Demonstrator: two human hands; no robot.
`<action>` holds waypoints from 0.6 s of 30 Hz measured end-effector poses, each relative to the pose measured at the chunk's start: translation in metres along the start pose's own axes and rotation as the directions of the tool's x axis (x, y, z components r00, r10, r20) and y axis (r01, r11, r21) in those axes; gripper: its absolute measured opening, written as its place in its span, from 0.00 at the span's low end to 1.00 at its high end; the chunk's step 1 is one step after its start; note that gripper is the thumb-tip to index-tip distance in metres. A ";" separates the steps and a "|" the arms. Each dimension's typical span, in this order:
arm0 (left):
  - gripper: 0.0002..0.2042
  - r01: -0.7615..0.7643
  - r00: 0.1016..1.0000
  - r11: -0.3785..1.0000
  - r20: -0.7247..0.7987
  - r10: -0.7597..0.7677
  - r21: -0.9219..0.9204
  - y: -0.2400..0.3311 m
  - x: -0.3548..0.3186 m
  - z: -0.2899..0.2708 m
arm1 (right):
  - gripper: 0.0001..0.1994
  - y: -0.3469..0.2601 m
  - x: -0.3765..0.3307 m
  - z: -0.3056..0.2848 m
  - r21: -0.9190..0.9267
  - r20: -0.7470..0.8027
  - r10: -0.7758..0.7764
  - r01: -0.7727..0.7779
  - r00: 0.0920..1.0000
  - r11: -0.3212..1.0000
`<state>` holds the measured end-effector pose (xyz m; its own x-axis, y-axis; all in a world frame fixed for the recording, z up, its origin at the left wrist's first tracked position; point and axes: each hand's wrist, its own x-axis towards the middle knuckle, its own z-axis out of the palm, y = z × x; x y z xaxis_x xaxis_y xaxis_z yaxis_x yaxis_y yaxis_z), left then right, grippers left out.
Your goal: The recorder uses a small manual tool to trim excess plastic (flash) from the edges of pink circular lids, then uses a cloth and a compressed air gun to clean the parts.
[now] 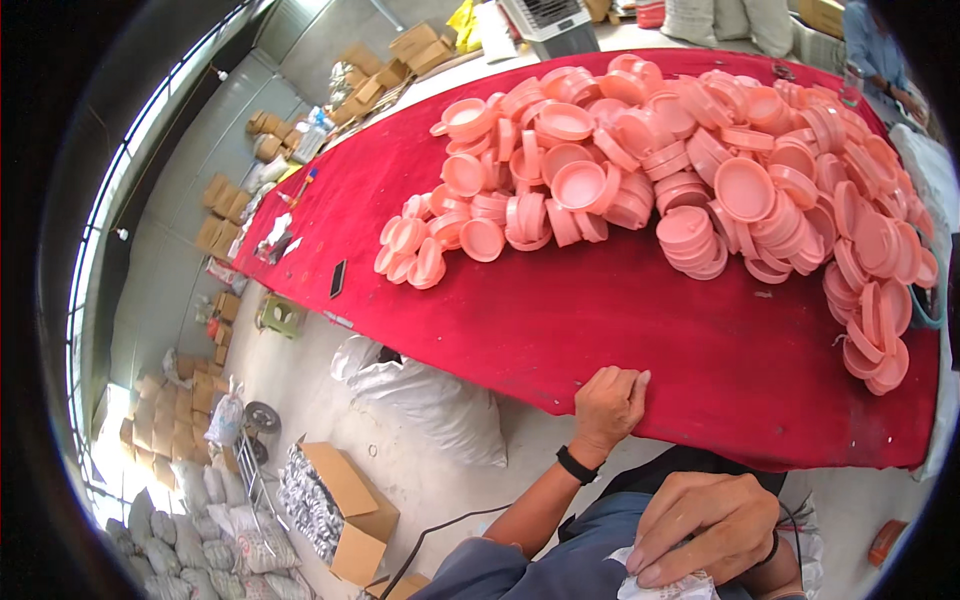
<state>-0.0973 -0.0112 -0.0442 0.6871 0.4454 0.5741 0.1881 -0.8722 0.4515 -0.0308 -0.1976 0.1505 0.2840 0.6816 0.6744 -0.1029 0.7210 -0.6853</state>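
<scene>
White crumpled material (690,588), thin and creased, lies directly under the fingers of your right hand (708,525), low over your lap and just off the near edge of the worktop (590,330). That grip is clamped on it, fingers and thumb pinching from above; its folds show no clear long axis, and much of it is hidden. Your right hand is the nearer one, already touching it. Your left hand (610,400) rests at the worktop's near edge, apart from the material and forward and left of it. Its fingers are curled in; you can't tell from here whether that grip closes on anything. Pink round pieces (746,190) lie heaped beyond both hands, well apart from either.

Counting for you: one piece of white material, as far as it shows; two hands of yours, each with a dark band at the wrist; one worktop under red cloth. On it, one dark phone (338,279) lies left of the heap. Below, you have one green stool (281,315) and one open carton (365,500). The pink pieces overlap too much for a sure count.
</scene>
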 end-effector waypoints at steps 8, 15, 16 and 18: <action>0.09 -0.018 1.000 1.000 -0.015 0.018 0.000 -0.002 0.004 0.001 | 0.08 0.007 -0.004 0.005 0.007 -0.009 0.063 -0.063 0.998 0.998; 0.07 0.017 1.000 1.000 0.012 -0.017 0.001 -0.003 0.001 0.005 | 0.12 0.013 -0.019 -0.010 -0.077 -0.004 0.108 -0.107 0.994 0.991; 0.07 0.022 1.000 1.000 0.012 -0.022 -0.003 -0.001 -0.001 0.003 | 0.15 0.011 -0.023 -0.010 -0.046 0.009 0.146 -0.146 0.989 0.988; 0.08 0.005 1.000 1.000 0.001 -0.005 0.002 -0.003 -0.001 0.005 | 0.15 0.015 -0.026 -0.009 -0.066 -0.002 0.135 -0.135 0.991 0.989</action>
<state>-0.0951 -0.0101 -0.0490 0.6865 0.4495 0.5716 0.1925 -0.8704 0.4532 -0.0307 -0.2054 0.1203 0.2697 0.7724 0.5751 -0.0775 0.6126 -0.7866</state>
